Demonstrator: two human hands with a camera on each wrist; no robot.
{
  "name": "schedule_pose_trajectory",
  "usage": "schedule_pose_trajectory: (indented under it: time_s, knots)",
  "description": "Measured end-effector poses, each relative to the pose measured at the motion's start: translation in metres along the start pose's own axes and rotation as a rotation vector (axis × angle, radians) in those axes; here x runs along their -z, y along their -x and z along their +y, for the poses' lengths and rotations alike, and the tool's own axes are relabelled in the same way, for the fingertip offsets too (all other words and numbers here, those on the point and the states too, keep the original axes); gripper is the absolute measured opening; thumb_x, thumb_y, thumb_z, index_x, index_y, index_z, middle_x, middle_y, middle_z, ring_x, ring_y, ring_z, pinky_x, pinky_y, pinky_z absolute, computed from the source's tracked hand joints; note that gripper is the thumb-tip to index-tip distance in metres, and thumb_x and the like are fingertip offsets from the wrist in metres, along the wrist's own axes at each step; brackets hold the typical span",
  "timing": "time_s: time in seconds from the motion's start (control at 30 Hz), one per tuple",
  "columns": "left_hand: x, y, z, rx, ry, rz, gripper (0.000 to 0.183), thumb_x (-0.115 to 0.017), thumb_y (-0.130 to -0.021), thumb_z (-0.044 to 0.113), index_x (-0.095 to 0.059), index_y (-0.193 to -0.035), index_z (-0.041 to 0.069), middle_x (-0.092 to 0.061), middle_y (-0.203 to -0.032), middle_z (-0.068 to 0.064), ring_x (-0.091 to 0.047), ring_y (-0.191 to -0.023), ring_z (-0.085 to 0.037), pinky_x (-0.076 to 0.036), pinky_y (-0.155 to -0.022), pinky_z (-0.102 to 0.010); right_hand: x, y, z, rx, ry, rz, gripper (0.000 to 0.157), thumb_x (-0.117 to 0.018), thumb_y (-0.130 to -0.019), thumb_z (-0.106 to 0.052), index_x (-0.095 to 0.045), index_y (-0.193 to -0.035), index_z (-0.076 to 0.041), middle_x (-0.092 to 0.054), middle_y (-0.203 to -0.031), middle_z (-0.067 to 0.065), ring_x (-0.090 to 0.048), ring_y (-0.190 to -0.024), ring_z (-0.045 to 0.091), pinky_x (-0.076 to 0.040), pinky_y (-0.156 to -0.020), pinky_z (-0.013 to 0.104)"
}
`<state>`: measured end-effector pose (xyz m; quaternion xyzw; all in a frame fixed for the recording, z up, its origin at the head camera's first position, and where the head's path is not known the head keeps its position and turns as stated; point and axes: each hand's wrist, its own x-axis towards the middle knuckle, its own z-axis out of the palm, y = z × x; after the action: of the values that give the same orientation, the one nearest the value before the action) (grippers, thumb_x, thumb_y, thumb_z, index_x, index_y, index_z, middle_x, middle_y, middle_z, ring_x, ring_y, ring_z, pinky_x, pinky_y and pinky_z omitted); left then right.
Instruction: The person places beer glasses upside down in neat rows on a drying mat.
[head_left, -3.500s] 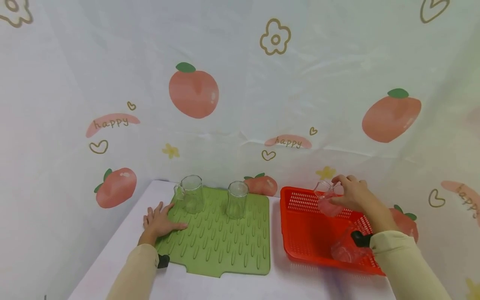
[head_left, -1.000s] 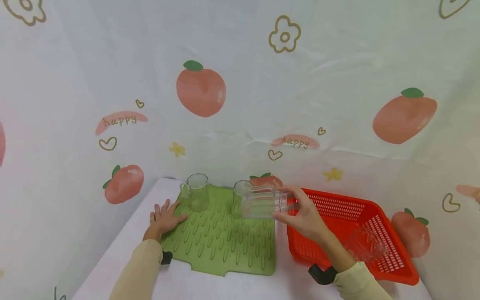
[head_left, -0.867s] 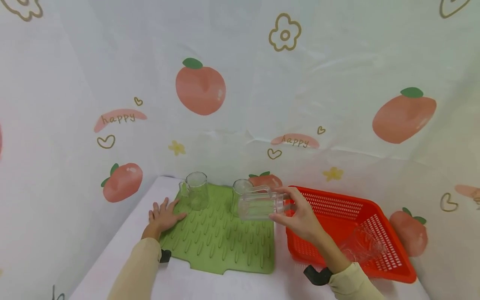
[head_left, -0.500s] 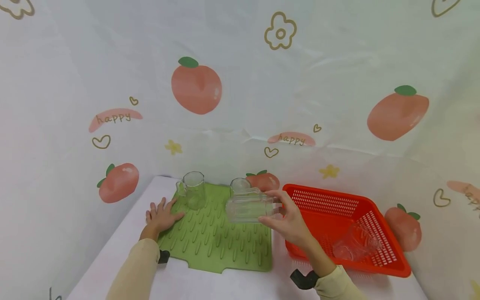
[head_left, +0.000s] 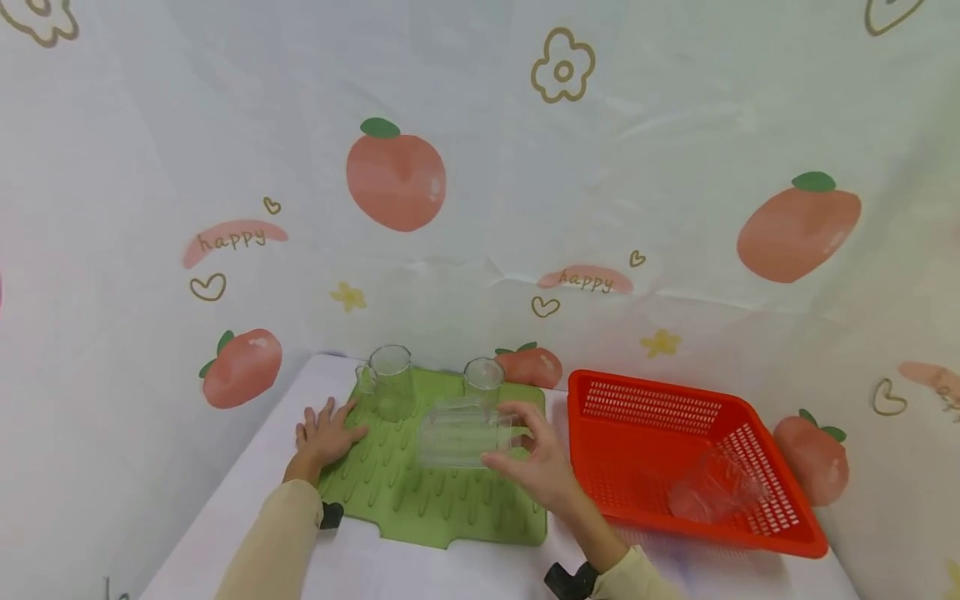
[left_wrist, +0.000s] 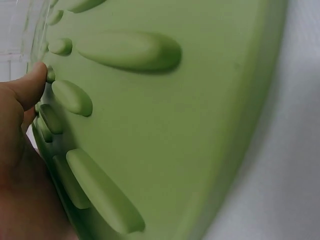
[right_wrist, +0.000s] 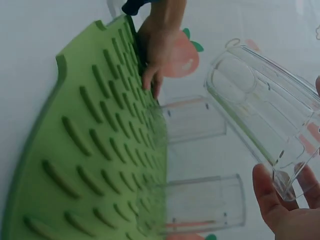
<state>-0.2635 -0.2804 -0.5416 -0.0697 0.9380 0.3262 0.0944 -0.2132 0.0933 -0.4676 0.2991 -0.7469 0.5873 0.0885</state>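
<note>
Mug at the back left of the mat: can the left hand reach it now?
Likely yes: the left hand rests spread at the edge of the mat close by, with nothing between it and the mug.

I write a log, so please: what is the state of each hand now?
Left hand: open, resting at the edge of the green mat.
Right hand: holding a clear mug sideways.

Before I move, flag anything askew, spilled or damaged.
No spill or damage shows. One glass lies tilted in the red basket, unlike the two upright glasses on the green mat; the held glass is sideways too, but gripped.
</note>
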Motion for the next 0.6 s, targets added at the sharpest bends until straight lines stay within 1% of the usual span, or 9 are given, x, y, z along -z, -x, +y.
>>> schedule_pose_trajectory:
  time_s: [0.17, 0.3, 0.37, 0.43, 0.6]
  knots:
    - [0.000, 0.003, 0.002, 0.008, 0.014, 0.009, 0.071, -0.052, -0.104, 0.040, -0.022, -0.163, 0.012, 0.005, -0.168, -0.029, 0.024, -0.149, -0.060, 0.014, -0.116, -0.076, -0.019, 0.005, 0.009, -0.078, -0.047, 0.012, 0.059, -0.084, -0.084, -0.010, -0.056, -0.135, -0.014, -0.056, -0.134, 0.009, -0.056, -0.112, 0.010, -0.058, -0.086, 0.028]
    - [-0.002, 0.000, -0.001, 0.006, 0.016, 0.016, 0.071, -0.052, -0.104, 0.039, -0.023, -0.162, 0.012, 0.005, -0.168, -0.029, 0.024, -0.149, -0.059, 0.014, -0.116, -0.076, -0.030, 0.009, 0.016, -0.146, -0.086, 0.010, 0.059, -0.084, -0.084, -0.011, -0.056, -0.136, -0.015, -0.055, -0.135, 0.009, -0.056, -0.113, 0.011, -0.057, -0.089, 0.026]
    - [-0.003, -0.001, -0.002, -0.001, 0.012, 0.025, 0.071, -0.053, -0.103, 0.040, -0.024, -0.162, 0.012, 0.003, -0.168, -0.029, 0.022, -0.149, -0.060, 0.013, -0.116, -0.076, -0.035, 0.010, 0.019, -0.163, -0.097, 0.020, 0.059, -0.084, -0.083, -0.011, -0.056, -0.136, -0.014, -0.055, -0.135, 0.009, -0.056, -0.112, 0.012, -0.057, -0.089, 0.027]
    - [-0.005, -0.003, -0.004, -0.007, 0.004, 0.035, 0.071, -0.053, -0.103, 0.041, -0.025, -0.162, 0.012, 0.002, -0.168, -0.028, 0.021, -0.150, -0.059, 0.013, -0.116, -0.076, -0.039, 0.012, 0.022, -0.153, -0.107, 0.026, 0.059, -0.084, -0.083, -0.010, -0.056, -0.135, -0.012, -0.056, -0.135, 0.012, -0.056, -0.112, 0.013, -0.058, -0.089, 0.030]
    - [-0.005, -0.004, -0.006, -0.021, 0.012, 0.064, 0.074, -0.056, -0.101, 0.044, -0.027, -0.161, 0.012, 0.000, -0.168, -0.030, 0.019, -0.150, -0.060, 0.013, -0.116, -0.076, -0.048, 0.012, 0.026, -0.126, -0.114, 0.018, 0.059, -0.084, -0.083, -0.009, -0.055, -0.135, -0.010, -0.056, -0.136, 0.014, -0.057, -0.111, 0.012, -0.059, -0.088, 0.032]
